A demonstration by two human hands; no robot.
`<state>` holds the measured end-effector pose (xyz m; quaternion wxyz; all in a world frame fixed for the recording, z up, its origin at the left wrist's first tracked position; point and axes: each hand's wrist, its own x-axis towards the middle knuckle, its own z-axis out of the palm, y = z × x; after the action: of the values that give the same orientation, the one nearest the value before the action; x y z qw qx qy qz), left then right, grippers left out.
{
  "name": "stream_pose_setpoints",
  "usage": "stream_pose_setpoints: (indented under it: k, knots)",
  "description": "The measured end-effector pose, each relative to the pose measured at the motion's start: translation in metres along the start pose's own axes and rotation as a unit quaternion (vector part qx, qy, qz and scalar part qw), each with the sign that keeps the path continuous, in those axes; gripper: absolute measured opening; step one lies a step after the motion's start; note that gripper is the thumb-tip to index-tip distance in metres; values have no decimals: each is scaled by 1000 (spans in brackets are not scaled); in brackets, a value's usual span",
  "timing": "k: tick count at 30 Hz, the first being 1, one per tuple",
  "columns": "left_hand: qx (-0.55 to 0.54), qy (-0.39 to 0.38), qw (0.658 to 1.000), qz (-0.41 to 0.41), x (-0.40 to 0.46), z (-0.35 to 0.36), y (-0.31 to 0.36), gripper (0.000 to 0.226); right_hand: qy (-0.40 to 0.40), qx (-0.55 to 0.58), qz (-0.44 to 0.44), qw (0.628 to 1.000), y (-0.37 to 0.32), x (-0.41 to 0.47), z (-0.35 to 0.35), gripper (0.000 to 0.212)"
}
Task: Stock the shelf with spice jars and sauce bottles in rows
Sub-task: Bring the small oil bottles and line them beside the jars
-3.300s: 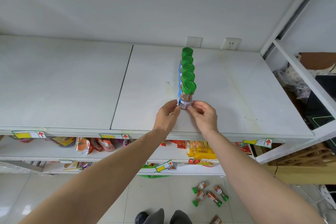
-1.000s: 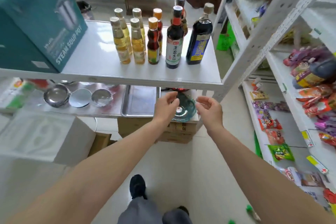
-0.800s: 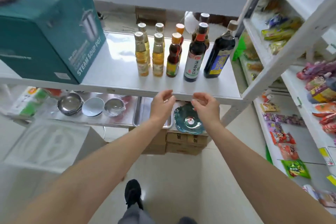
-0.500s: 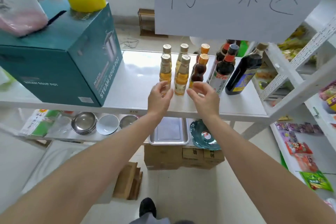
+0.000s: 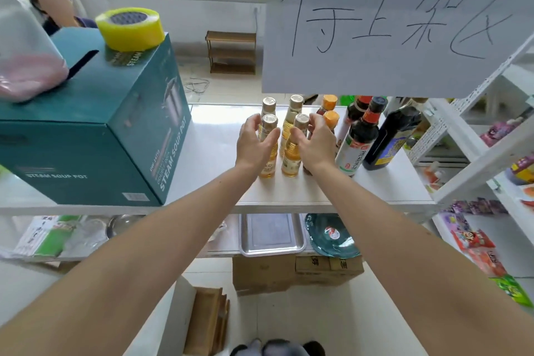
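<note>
Half a second ago both my hands hung short of the bottles; now each has reached one of the front pair. My left hand [image 5: 254, 144] curls round the front left yellow bottle [image 5: 268, 150], fingers behind its neck and thumb across the front, and my right hand [image 5: 315, 144] wraps the front right yellow bottle [image 5: 291, 153] the same way, so each hand is grasping one bottle and both bottles stand upright on the white shelf [image 5: 289, 193]. Behind them stand two more yellow bottles with gold caps, the back left one [image 5: 268, 105] and the back right one [image 5: 293, 113], which makes four yellow bottles in a two-by-two block. Just beside my right hand are two orange-capped bottles, one [image 5: 331, 118] in front of the other [image 5: 329, 102]. Further right stand three dark sauce bottles: one with a red neck band and white label [image 5: 359, 139], one partly hidden behind it [image 5: 357, 107], and a taller black one with a blue label [image 5: 396, 136]. Well apart on the left of the same shelf sits one teal steam soup pot box [image 5: 95, 130] with one roll of yellow tape [image 5: 130, 27] on top. On the shelf below I see one metal tray [image 5: 271, 235] and one dark green plate [image 5: 332, 235] side by side. One handwritten paper sign [image 5: 390, 23] hangs above the bottles.
</note>
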<state>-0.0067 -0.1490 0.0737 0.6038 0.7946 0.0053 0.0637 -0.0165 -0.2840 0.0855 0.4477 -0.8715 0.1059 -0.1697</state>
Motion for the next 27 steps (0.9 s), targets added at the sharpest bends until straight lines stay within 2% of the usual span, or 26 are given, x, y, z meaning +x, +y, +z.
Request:
stream_pose_setpoints:
  k: [5, 10, 17, 27]
  knots:
    - [22, -22, 999, 20, 13, -2, 2, 40, -30, -38, 19, 999, 0, 15, 4, 34]
    - [62, -79, 995, 13, 23, -5, 0, 35, -51, -77, 21, 996, -5, 23, 10, 33]
    - [29, -94, 995, 4, 19, -7, -2, 27, -63, -62, 12, 996, -4, 17, 13, 35]
    - [50, -117, 991, 43, 3, -13, -7, 28, -60, -28, -13, 998, 11, -8, -8, 27]
